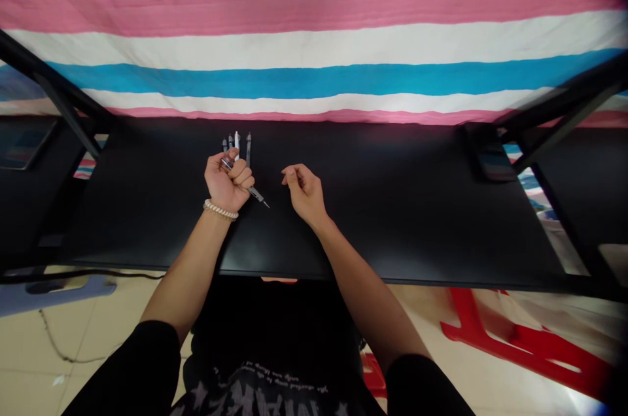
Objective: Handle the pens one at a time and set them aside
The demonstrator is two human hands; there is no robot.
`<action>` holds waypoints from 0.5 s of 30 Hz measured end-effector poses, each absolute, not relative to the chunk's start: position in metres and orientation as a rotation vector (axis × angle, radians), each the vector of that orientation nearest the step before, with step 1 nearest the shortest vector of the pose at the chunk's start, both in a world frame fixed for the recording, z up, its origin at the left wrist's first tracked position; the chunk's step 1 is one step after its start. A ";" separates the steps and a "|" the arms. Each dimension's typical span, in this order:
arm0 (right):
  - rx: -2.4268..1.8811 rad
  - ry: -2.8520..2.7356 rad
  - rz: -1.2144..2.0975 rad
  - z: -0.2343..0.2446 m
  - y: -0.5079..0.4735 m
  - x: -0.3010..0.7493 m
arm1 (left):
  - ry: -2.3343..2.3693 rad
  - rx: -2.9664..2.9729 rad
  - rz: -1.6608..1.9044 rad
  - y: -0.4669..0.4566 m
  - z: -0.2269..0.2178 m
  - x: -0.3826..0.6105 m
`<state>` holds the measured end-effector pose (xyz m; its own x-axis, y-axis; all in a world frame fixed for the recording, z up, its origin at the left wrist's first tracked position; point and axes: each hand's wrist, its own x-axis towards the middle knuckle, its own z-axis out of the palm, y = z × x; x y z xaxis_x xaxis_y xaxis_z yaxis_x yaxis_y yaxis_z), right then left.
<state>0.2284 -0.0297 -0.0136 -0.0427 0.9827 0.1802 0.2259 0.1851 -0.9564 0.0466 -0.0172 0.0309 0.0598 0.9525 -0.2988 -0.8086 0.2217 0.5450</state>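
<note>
The left hand [227,183] is curled into a tight grip around a thin pen [251,190]. Its pointy tip sticks out toward the right hand [305,192], which is loosely open, holds nothing and rests on the table [417,207]. Just behind the left hand, more pens [239,141] lie side by side. The table is flat, smooth and black, with lots of bare room on both sides. A striped cloth [314,43] hangs along its far edge.
</note>
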 end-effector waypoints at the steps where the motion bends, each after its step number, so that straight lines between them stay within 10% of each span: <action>1: -1.219 -1.492 0.974 -0.012 -0.031 0.228 | 0.696 0.291 1.358 -0.016 0.029 0.046; 15: -1.334 -1.632 1.062 -0.018 -0.051 0.251 | 1.212 1.380 1.479 -0.015 -0.004 0.066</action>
<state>0.2508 -0.0505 -0.0181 -0.1639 0.9851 0.0516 0.3517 0.1073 -0.9299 0.0656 -0.0151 -0.0038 -0.1237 0.9564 0.2646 0.0717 -0.2573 0.9637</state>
